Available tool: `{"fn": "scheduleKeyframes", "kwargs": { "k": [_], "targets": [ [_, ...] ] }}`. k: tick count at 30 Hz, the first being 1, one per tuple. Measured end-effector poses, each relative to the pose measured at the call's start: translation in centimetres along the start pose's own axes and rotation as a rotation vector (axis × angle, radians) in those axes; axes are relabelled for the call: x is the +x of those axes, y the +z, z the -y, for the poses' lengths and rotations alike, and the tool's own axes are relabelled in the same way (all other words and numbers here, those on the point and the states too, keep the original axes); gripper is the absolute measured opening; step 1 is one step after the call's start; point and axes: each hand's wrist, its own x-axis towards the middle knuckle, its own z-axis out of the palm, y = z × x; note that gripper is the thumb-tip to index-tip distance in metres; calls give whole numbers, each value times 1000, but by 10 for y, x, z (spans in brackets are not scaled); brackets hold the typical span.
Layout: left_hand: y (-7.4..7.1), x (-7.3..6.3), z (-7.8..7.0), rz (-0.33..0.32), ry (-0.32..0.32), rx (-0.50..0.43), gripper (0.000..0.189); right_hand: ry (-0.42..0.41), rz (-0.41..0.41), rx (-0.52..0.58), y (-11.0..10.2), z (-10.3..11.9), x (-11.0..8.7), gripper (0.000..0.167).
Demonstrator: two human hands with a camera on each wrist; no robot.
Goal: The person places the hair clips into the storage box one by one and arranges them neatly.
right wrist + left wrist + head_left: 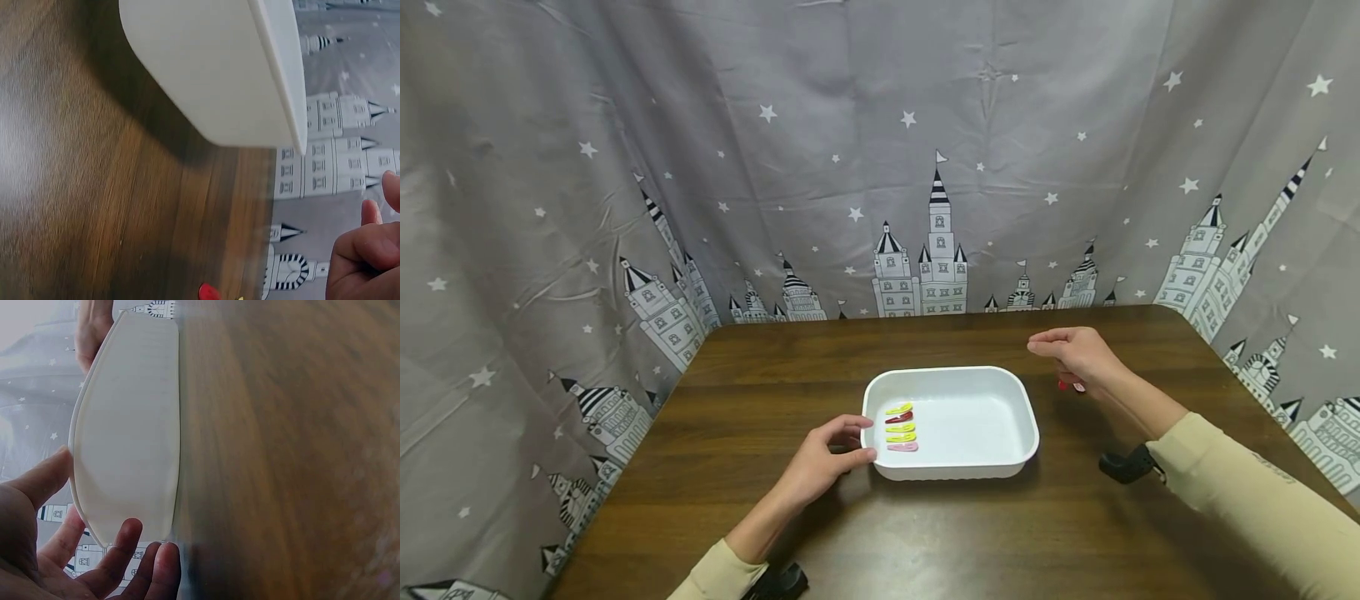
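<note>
On the wooden table stands a white plastic tray (958, 472). A column of snap hair clips lies along its left side inside: yellow ones (901, 427), a dark red one (898, 417) and a pink one (902, 447). My left hand (827, 458) holds the tray's left end, thumb and index fingertip on the rim; in the left wrist view its other fingers are beside the outer wall. Beyond the tray's right edge, my right hand (1078, 354) hovers with thumb and index close together. Whether it pinches something small cannot be told. Beneath it lies a red clip (208, 291), partly cut off.
A grey curtain (850, 83) with castles and stars hangs behind the table's (760, 367) far edge. Small red and whitish pieces (1078, 387) show under the right hand, mostly hidden. Black straps (1127, 465) circle the wrists.
</note>
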Motion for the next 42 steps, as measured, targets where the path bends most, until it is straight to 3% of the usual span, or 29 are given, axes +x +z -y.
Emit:
{"fn": "scheduleKeyframes", "kwargs": {
  "k": [9, 15, 22, 33, 40, 42],
  "targets": [
    [0, 1, 1, -4, 0, 3, 39, 26, -85, 41, -17, -13, 2, 49],
    [0, 1, 1, -6, -2, 4, 39, 26, -153, 117, -26, -29, 2, 26],
    [0, 0, 1, -4, 1, -6, 39, 57, -256, 86, -31, -47, 0, 46],
    [0, -1, 2, -13, 7, -5, 40, 138, -395, 50, -32, -72, -5, 12],
    [0, -1, 2, -6, 7, -11, 41, 162, -350, 55, -32, -87, -9, 46],
    [0, 0, 1, -2, 4, -11, 40, 154, -340, 66, -33, -90, -9, 48]
  ]
}}
